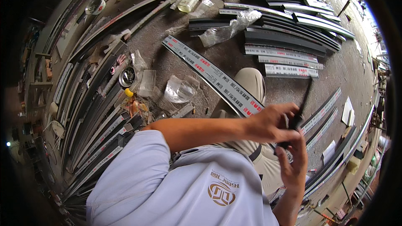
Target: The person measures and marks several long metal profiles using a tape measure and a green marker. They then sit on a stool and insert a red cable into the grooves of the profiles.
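Note:
A slim black tool [307,96] with a long, thin shaft and a thicker dark handle points up and away to the right. I cannot make out its exact kind. My left hand [270,123] reaches across my body with its fingers curled round the handle. Just below, my right hand [294,155] closes on the lower end of the same handle, its thumb raised; part of the grip is hidden by the fingers. Beneath my left hand, a long metal profile [205,69] with printed film runs from the floor at the upper left to my knees.
Rows of dark profiles [284,37] lie ahead on the floor, and more profiles [104,129] are piled at left. Crumpled clear plastic [181,88], a metal bowl [127,76] and a jar of pale yellow liquid [189,1] lie around. Further profiles [320,117] rest at right.

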A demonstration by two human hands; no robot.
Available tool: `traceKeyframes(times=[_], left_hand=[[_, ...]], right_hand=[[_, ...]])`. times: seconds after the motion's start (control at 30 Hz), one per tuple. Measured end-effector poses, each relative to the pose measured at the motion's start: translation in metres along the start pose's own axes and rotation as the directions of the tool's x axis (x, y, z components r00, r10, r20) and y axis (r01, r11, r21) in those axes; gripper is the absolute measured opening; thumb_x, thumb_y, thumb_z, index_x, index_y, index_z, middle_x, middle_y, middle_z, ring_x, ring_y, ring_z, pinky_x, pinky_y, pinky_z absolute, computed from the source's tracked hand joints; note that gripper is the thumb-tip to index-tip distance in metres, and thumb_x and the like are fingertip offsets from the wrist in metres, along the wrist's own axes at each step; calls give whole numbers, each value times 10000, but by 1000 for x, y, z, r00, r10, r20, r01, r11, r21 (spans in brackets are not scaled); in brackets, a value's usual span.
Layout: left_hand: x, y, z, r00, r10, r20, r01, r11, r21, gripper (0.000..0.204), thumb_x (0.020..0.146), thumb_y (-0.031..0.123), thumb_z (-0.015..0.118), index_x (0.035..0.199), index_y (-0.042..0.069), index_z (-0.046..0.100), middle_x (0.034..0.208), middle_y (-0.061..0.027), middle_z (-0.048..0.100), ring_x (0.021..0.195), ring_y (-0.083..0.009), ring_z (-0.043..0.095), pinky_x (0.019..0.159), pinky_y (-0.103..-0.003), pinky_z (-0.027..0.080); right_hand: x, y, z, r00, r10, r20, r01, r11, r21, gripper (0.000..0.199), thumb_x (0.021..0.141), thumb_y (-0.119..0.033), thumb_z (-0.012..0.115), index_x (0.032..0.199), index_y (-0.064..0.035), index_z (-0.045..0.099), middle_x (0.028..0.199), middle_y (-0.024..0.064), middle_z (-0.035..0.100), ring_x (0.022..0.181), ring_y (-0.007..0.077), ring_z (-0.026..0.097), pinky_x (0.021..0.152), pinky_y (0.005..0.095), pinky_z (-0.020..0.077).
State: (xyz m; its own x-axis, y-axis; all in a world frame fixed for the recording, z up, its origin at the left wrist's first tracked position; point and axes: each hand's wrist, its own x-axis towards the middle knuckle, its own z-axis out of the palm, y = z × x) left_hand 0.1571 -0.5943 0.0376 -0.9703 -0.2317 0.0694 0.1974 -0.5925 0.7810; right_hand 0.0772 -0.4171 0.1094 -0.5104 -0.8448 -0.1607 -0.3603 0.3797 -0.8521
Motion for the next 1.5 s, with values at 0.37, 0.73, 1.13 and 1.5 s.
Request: traceKeyframes(times=[0.37, 0.73, 1.13, 1.5], left_hand=[[20, -67, 17, 865, 237, 442, -500, 480, 721, 905, 742, 485, 913, 1450, 53, 549, 1299, -169, 625, 1212, -364, 588, 1069, -491, 461], [30, -76, 0, 860, 89, 503, -506, 282, 815, 1046, 694, 592, 900, 1514, 68, 516, 1315, -149, 638, 1204, -360, 615, 1041, -475, 469], [30, -80, -4, 852, 86, 516, -518, 274, 810, 980, 734, 459, 906, 1526, 45, 503, 1329, -148, 637, 1199, -341, 619, 1004, -456, 478], [38, -78, -4, 869, 29, 493, -480, 289, 829, 984, 743, 564, 866, 1507, 49, 520, 1157, -159, 655, 1056, -357, 632, 961, -461, 485]], right_hand=[[-100, 59, -84, 737, 466, -490, -417, 884, 213, 280, 993, -278, 770, 1060, -18, 687, 742, -65, 549, 593, 32, 459, 530, 215, 347], [-86, 76, -68, 810, 567, -150, -504, 804, 316, 140, 955, -76, 740, 1043, 30, 764, 852, 26, 717, 839, 102, 670, 775, 282, 547], [-68, 69, -65, 846, 529, -74, -516, 845, 140, 150, 915, -147, 831, 917, -30, 738, 710, -46, 622, 648, 41, 549, 572, 228, 410], [-86, 53, -72, 803, 283, -524, -276, 957, 94, 220, 1019, -182, 746, 1170, -25, 710, 838, -41, 594, 737, 46, 522, 661, 209, 417]])
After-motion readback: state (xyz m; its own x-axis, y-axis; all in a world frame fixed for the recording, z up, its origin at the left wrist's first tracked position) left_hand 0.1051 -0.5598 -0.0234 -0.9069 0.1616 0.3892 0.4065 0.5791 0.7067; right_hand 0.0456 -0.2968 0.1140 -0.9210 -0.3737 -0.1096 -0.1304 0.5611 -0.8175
